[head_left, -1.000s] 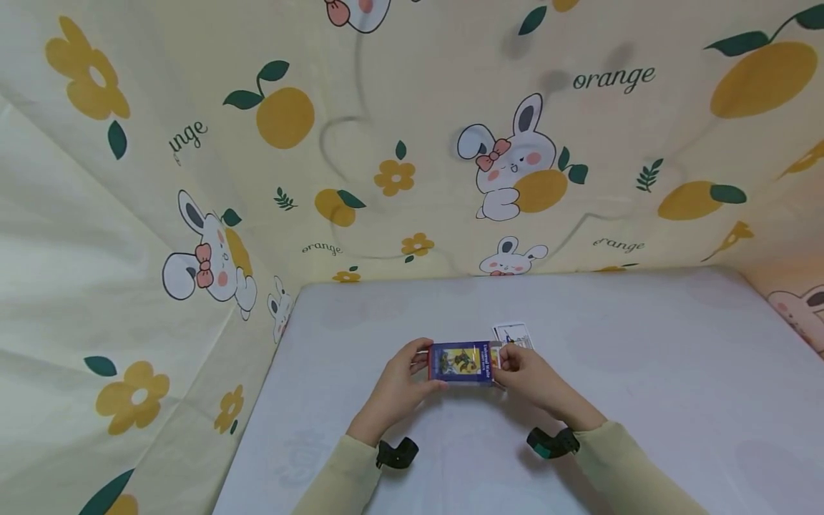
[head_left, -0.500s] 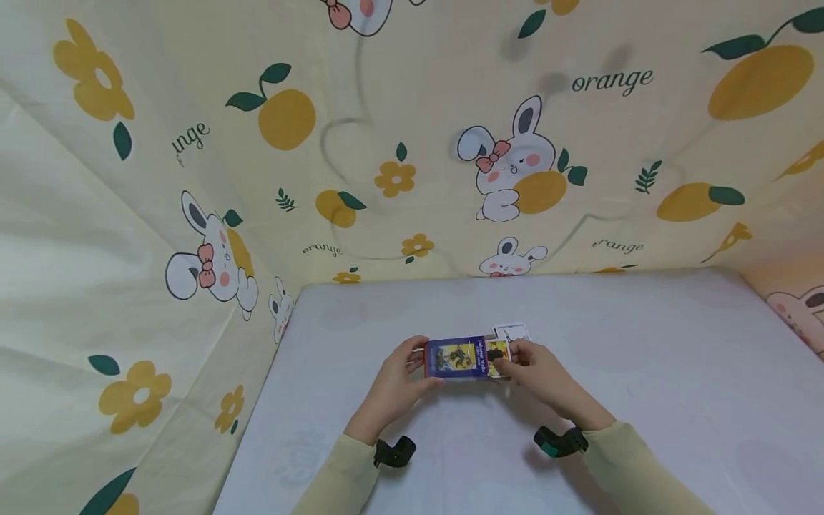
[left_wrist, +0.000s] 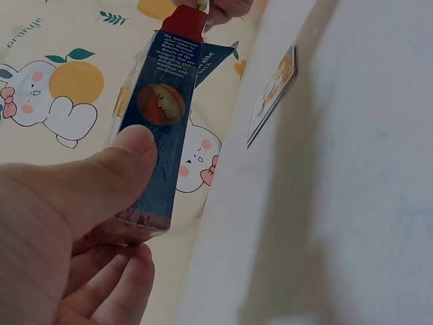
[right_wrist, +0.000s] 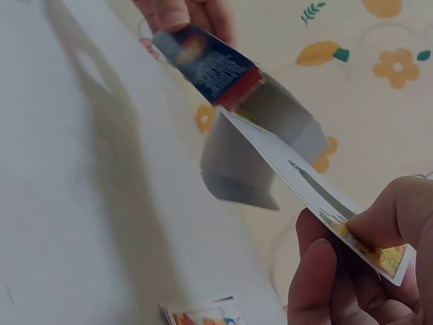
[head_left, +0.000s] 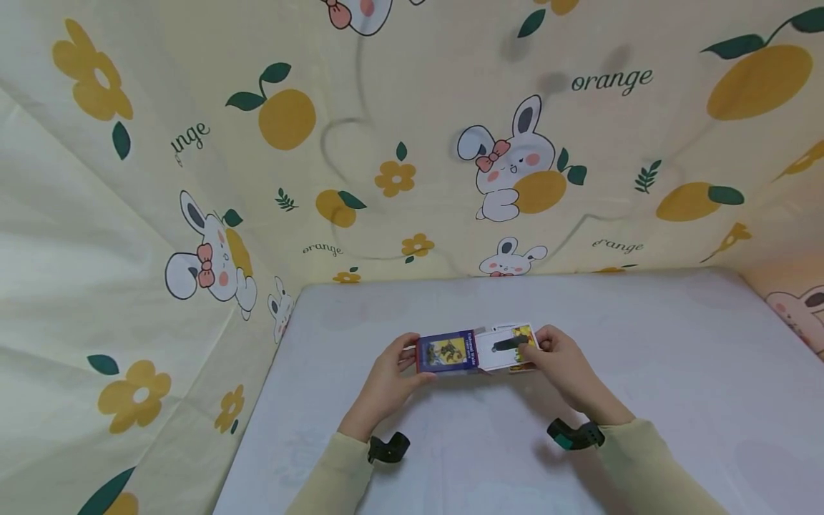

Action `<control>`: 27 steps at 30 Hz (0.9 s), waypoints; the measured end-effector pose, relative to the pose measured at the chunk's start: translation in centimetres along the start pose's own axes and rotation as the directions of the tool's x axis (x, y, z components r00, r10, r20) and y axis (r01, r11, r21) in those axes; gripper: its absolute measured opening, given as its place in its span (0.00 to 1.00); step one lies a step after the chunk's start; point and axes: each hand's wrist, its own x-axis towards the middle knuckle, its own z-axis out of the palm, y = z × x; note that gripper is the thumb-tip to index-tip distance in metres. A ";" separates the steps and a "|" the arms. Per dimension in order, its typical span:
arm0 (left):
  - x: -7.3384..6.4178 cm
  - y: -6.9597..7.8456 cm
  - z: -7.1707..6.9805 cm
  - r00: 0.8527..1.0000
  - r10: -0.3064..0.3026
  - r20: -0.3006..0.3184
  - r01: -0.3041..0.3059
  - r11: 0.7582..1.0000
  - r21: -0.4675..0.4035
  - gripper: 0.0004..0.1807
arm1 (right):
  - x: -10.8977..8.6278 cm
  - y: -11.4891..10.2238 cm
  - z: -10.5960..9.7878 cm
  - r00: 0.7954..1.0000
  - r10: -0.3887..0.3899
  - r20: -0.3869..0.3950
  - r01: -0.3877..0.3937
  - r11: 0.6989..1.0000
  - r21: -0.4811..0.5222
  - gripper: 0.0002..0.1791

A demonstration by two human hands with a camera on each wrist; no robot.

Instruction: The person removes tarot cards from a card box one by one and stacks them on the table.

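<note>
A dark blue card box (head_left: 447, 352) with a yellow picture on its face is held above the table in my left hand (head_left: 385, 383). The left wrist view shows the thumb along the printed narrow side of the box (left_wrist: 152, 156) and fingers beneath its end. Between thumb and fingers my right hand (head_left: 569, 368) pinches a picture card (head_left: 497, 343), whose left end lies at the box's opened right end. In the right wrist view the box's pale flaps (right_wrist: 240, 162) spread beside the card (right_wrist: 270, 152). How many cards are pinched I cannot tell.
Other cards (right_wrist: 203, 315) lie on the white table (head_left: 644, 343), mostly hidden behind the held card in the head view. A cloth (head_left: 412, 143) printed with rabbits and oranges hangs behind and at the left. Each wrist wears a black camera (head_left: 389, 448).
My right hand has moved right, drawing the card out of the box's end, so much more of it shows. My left hand and the box have shifted slightly left.
</note>
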 end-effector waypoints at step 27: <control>0.2 -0.6 -0.5 1.000 -0.009 -0.006 0.008 0.999 -0.043 0.42 | 0.3 1.0 -1.6 0.997 -0.080 -0.012 0.080 0.996 0.043 0.31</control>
